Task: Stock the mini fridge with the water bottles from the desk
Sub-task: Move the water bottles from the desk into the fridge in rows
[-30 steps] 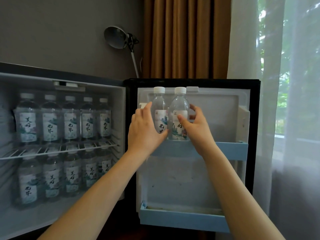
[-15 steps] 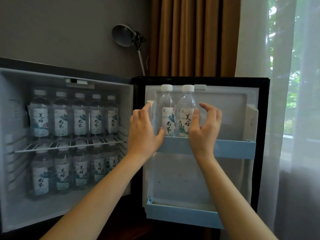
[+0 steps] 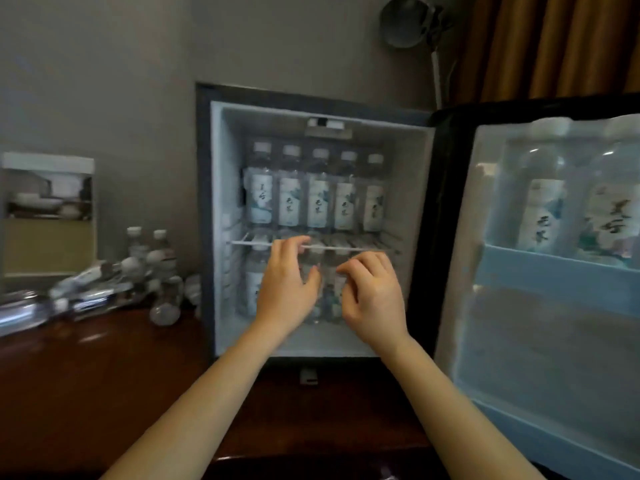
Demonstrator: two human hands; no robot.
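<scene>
While both my forearms reach out over the dark brown wooden tabletop [image 3: 86, 375], neither hand carries anything. Left hand [image 3: 289, 289]: fingers loosely bent, thumb apart, empty. Right hand [image 3: 375, 299]: fingers curled a bit more, also empty. They hover side by side, close but not touching, in front of the lower half of the open black mini fridge [image 3: 204, 202].

Black-edged fridge door [image 3: 450, 220] stands open on the right, nearer to me than the cabinet. Its pale blue door rack [image 3: 554, 275] holds two door bottles [image 3: 540, 216]: clear plastic, white caps, white-and-teal labels, upright, side by side. Heavily blurred.

Inside the cabinet, the white wire shelf [image 3: 252, 242] carries an upper row of five bottles [image 3: 318, 202], all upright, labels facing out. Under it is a lower row of bottles [image 3: 254, 285] standing on the fridge floor, partly hidden behind my hands, so I can't give a count.

Left of the fridge, a loose heap of water bottles [image 3: 152, 258] sits on the tabletop, a few upright and several lying flat. Motion blur, number unclear.

Behind the heap, a white-and-tan printed card stand [image 3: 48, 216] is upright against the grey wall [image 3: 104, 81]. Top of view: grey metal lamp head [image 3: 405, 22], then the brown curtain [image 3: 554, 46].
</scene>
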